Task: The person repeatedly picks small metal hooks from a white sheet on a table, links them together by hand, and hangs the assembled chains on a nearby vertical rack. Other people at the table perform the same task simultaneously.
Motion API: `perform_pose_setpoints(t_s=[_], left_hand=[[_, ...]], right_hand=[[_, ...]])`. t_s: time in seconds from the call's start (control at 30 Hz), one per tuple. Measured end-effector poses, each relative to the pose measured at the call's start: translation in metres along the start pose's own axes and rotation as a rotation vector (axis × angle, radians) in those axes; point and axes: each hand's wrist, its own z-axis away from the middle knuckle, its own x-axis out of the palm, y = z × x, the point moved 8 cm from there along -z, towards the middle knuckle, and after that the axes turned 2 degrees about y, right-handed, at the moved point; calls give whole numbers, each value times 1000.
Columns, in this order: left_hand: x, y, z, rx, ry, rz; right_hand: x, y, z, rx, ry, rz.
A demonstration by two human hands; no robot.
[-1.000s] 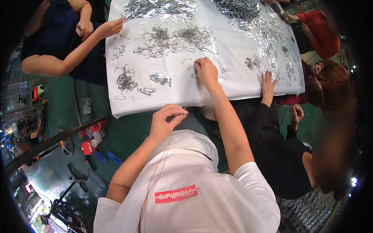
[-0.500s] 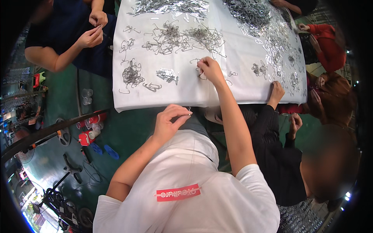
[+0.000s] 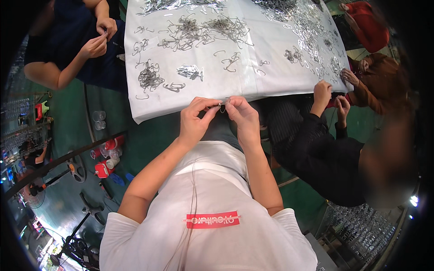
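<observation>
Just off the near edge of the white-covered table (image 3: 181,101), my two hands meet fingertip to fingertip. My left hand (image 3: 194,121) is closed in a pinch on a small metal piece, mostly hidden by the fingers. In my right hand (image 3: 244,119), thumb and forefinger grip a thin bent wire hook (image 3: 222,109), its curve showing between the hands. Beyond them a few loose wire hooks (image 3: 231,61) lie on the cloth. To the left are a small heap of shiny flat metal strips (image 3: 190,72) and a tangled pile of dark hooks (image 3: 150,77).
Larger piles of wire hooks (image 3: 187,29) and metal pieces (image 3: 312,36) cover the far table. A person in dark blue (image 3: 81,40) works at left; a person in black (image 3: 325,153) sits close on my right, others beyond. A red container (image 3: 103,169) stands on the green floor.
My right hand has come back from the loose hooks on the table to meet my left hand, bringing a wire hook. The neighbour's hand at right stays near the table edge.
</observation>
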Motion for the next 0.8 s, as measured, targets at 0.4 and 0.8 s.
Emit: perform_pose_setpoints(t_s=[0.4, 0.8], left_hand=[[-11, -7, -4, 170, 124, -112], [17, -101, -84, 235, 66, -1013]], right_hand=[[9, -8, 7, -411, 89, 100], [8, 3, 4, -387, 27, 223]])
